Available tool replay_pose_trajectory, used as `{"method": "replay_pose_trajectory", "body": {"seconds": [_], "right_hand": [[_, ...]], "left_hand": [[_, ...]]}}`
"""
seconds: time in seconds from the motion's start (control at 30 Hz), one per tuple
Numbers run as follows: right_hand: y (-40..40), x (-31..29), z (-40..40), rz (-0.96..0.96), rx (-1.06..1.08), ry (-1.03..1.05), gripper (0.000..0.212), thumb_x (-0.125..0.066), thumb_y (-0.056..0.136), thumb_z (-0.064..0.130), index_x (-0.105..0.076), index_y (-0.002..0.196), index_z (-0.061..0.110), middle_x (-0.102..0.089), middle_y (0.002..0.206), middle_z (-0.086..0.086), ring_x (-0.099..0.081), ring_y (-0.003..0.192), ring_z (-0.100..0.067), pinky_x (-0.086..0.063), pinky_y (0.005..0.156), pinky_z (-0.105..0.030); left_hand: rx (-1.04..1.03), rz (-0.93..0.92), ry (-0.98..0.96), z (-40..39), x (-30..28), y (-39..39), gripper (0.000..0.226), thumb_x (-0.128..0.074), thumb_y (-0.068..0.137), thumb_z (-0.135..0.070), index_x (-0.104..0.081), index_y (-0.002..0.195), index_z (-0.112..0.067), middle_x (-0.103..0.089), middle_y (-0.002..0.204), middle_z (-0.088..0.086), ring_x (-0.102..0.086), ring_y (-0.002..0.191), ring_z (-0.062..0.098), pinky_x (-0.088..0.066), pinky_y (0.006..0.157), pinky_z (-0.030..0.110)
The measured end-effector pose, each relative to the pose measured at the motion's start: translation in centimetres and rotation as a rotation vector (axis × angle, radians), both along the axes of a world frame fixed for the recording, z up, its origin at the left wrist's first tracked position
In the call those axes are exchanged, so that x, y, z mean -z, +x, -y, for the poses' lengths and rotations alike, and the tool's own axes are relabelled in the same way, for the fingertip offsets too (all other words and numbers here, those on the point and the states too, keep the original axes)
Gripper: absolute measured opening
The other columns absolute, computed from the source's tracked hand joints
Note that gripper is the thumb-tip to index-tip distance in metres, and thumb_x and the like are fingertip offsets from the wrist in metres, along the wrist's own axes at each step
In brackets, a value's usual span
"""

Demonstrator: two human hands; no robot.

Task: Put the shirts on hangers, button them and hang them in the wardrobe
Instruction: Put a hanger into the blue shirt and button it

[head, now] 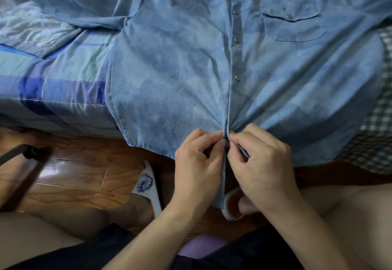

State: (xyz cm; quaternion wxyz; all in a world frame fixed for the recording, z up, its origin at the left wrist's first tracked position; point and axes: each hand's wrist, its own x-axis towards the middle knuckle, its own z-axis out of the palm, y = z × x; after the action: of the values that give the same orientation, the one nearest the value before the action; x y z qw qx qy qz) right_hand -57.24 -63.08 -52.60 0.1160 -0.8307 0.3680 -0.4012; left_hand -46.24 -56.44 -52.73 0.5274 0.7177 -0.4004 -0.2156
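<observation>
Shirt (169, 68) lay flat on the bed (63, 91), placket running lengthwise toward the person; left hand (197, 163) and right hand (261, 163) fingers pinched its hem-end placket together.

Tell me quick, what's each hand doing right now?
Left hand: closed, pinching the shirt placket near the hem.
Right hand: closed, pinching the same placket from the other side.

A bed (63, 91) with blue plaid bedding carries a spread blue shirt (174, 68), hem overhanging the edge
</observation>
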Motion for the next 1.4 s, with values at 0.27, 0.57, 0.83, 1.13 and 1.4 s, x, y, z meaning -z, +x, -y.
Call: {"method": "replay_pose_trajectory", "body": {"seconds": [0.27,0.57,0.83,1.13,1.4], "right_hand": [[0.2,1.8,0.7,-0.39,0.009,0.187,0.012,-0.067,0.087,0.013,-0.063,0.076,0.016,-0.055,0.076,0.001,-0.06,0.067,-0.025,-0.032,0.058,-0.026],[5.3,-10.2,10.8,-0.537,-0.205,0.439,0.022,-0.059,0.096,0.029,-0.075,0.112,0.027,-0.074,0.091,0.008,-0.068,0.097,-0.014,-0.052,0.088,-0.031],[19.4,-18.2,17.6,-0.614,-0.238,0.23,0.029,-0.051,0.098,0.029,-0.069,0.121,0.029,-0.067,0.126,0.002,-0.061,0.113,-0.02,-0.049,0.089,-0.031],[36.7,-14.1,22.5,-0.731,-0.358,0.14,0.052,-0.057,0.097,0.034,-0.047,0.148,0.027,-0.041,0.153,-0.002,-0.04,0.141,-0.024,-0.034,0.115,-0.039],[53.3,-9.1,22.6,-0.756,-0.445,0.078,0.058,-0.057,0.099,0.039,-0.037,0.149,0.02,-0.053,0.143,-0.012,-0.05,0.13,-0.034,-0.043,0.103,-0.043]], "left_hand": [[0.107,0.017,0.311,0.3,2.3,-0.3,0.018,-0.061,0.095,-0.016,-0.075,0.103,-0.025,-0.065,0.08,-0.006,-0.062,0.083,0.011,-0.045,0.072,0.024],[0.545,0.375,0.624,5.0,-7.4,11.4,0.031,-0.061,0.098,-0.042,-0.069,0.123,-0.025,-0.075,0.102,-0.006,-0.066,0.085,0.006,-0.047,0.077,0.019],[0.031,-0.062,0.312,5.8,-10.8,25.0,0.012,-0.062,0.099,-0.022,-0.071,0.106,-0.017,-0.072,0.086,0.0,-0.07,0.072,0.015,-0.057,0.072,0.037],[-0.543,-0.192,0.071,7.5,-6.4,41.0,0.029,-0.056,0.101,-0.019,-0.061,0.128,-0.008,-0.072,0.1,0.006,-0.071,0.089,0.021,-0.059,0.087,0.043],[-0.657,-0.843,-0.271,10.5,-5.7,47.2,0.009,-0.048,0.104,-0.007,-0.057,0.102,-0.006,-0.062,0.107,0.013,-0.068,0.093,0.026,-0.055,0.078,0.034]]}}
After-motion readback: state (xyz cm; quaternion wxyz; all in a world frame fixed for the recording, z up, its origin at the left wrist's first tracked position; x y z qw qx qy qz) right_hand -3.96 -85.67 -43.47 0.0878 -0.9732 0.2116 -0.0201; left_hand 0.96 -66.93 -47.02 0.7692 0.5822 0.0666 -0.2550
